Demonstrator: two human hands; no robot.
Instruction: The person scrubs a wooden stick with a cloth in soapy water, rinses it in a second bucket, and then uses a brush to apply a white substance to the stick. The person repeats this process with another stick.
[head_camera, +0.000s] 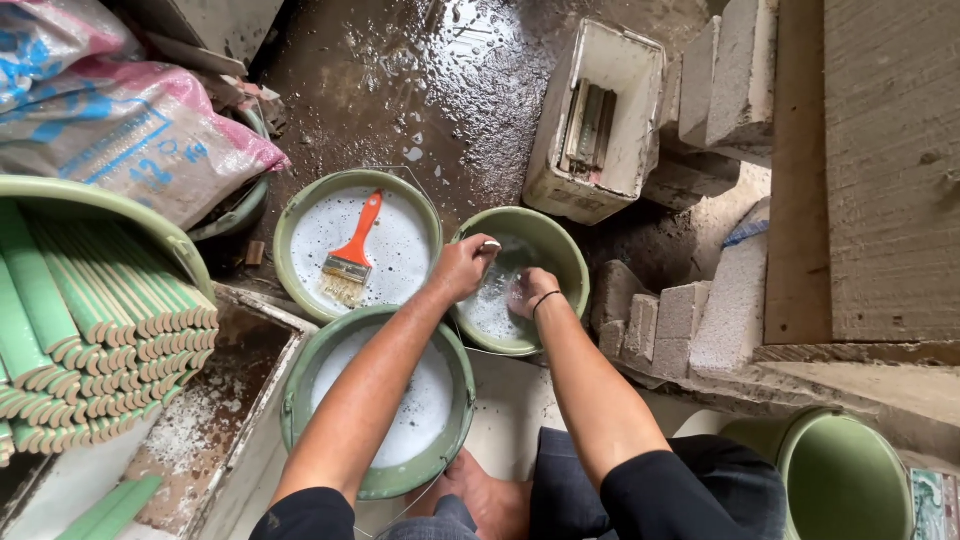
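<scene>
Both in the far green bucket (560, 245) to stay wet: left hand (462, 266) fingers pinched on something small and pale, right hand (527, 292) half-submerged, fingers impossible to tell.

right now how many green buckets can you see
5: brush bucket, bucket under both hands, foam-filled bucket by the knees, tile-stacked bucket far left, bucket bottom right. Another may hide under the sacks.

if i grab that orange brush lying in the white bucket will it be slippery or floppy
Probably slippery: the orange-handled brush lies in a green bucket of white liquid, its bristles wet. The plastic handle looks rigid and should lift stiffly; only the soaked bristles would likely flex and drip. It looks light and flat, unlikely to roll.
</scene>
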